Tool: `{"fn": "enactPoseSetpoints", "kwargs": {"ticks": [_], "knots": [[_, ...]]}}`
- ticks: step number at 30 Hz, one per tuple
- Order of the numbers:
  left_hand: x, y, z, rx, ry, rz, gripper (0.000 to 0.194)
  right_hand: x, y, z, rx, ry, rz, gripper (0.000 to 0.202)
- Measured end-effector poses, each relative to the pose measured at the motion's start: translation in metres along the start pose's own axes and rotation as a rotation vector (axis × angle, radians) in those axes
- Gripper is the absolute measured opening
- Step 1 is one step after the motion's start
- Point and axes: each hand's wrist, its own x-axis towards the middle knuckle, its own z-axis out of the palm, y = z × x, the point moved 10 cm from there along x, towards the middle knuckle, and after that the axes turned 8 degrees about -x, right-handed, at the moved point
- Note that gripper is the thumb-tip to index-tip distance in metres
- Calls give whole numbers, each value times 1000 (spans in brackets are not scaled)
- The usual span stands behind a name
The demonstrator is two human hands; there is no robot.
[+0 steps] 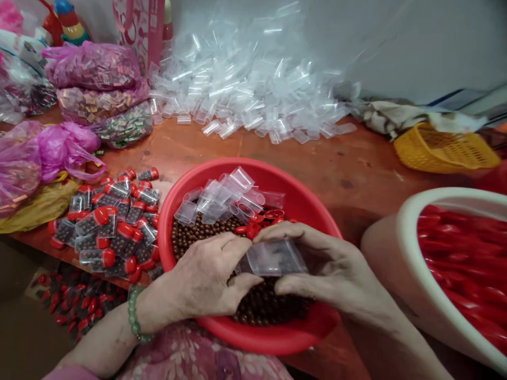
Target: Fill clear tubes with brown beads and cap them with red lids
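Note:
Over a red basin (pixel 317 211), my two hands meet at a small clear plastic container (pixel 277 256). My right hand (pixel 332 258) grips its right part between thumb and fingers; dark balls show through the plastic. My left hand (pixel 214 274) is closed at the container's left end, thumb and fingers on either side of it. Brown chocolate-like balls (pixel 198 232) fill the basin beneath my hands. Empty clear containers (pixel 225 195) lie heaped on the balls at the far side, with red caps (pixel 253 228) just beyond my fingers.
Left of the basin lie filled containers with red caps (pixel 119 232); more sit below the table edge. A large pile of clear containers (pixel 253 89) rests against the wall. Stacked pink bags (pixel 95 66) stand at the left. On the right are a white bucket (pixel 407 232) of red caps and a yellow basket (pixel 443 150).

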Motion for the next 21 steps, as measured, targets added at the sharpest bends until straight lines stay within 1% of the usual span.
{"fn": "enactPoseSetpoints", "kwargs": {"ticks": [3,5,7,9,10,11,12,13,14,15,16,17,18,19,21], "knots": [[4,7,-5,33,31,42,29,1,10,0,162,78,85,54],[5,8,-8,64,12,46,28,3,8,-1,218,125,84,52],[3,5,-11,115,-29,16,26,4,3,-13,245,231,51,47],[-1,-1,-12,195,-95,-28,25,3,-5,-32,210,360,3,37],[-3,-6,-13,243,-132,-52,24,3,-9,-38,147,364,-27,32],[-5,-10,-12,290,-171,-76,25,5,-14,-36,51,294,-59,29],[-7,-15,-11,334,-211,-96,25,8,-18,-25,-82,151,-94,26],[-9,-20,-9,385,-256,-112,24,7,-18,-8,-246,-31,-126,23],[-11,-25,-6,446,-301,-119,21,3,-13,10,-429,-211,-155,19],[-13,-29,-2,515,-346,-113,19,-3,-4,25,-619,-352,-179,14],[-15,-32,3,588,-384,-93,18,-9,6,34,-801,-433,-193,8],[-16,-33,6,664,-401,-60,20,-12,14,40,-955,-459,-199,9],[-17,-32,9,735,-404,-22,23,-13,20,43,-1066,-456,-194,15],[-17,-29,11,793,-399,17,26,-14,25,46,-1124,-440,-179,21],[-17,-26,15,870,-393,48,31,-10,28,52,-1119,-393,-145,27]]}}
